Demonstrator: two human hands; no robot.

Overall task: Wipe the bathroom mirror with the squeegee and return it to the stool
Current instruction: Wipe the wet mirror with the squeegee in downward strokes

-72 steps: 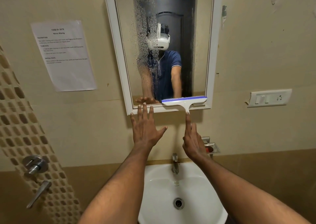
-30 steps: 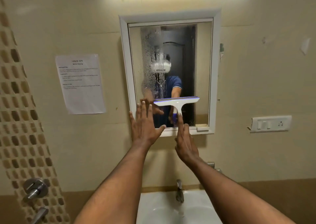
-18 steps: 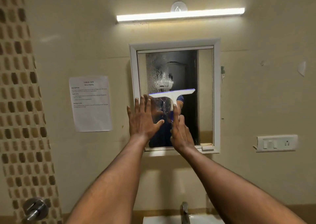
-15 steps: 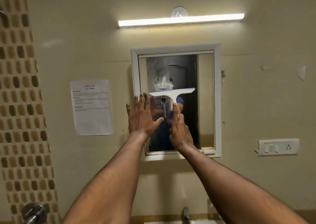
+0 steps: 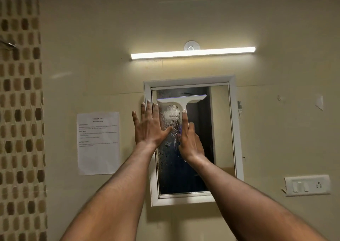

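Wet, droplet-streaked glossy mirror [image 5: 219,130]; smooth white plastic squeegee [image 5: 181,100]; matt paper notice [image 5: 98,143]; glossy wall tiles [image 5: 20,111].

Both arms extended up and forward, forearms bare, converging toward centre. Left hand [image 5: 149,128]: open flat, palm forward, fingers spread and pointing up, thumb angled right. Right hand [image 5: 190,141]: closed around handle, index finger extended straight up along it, other fingers curled. Hands close together, thumb of left near right, not touching.
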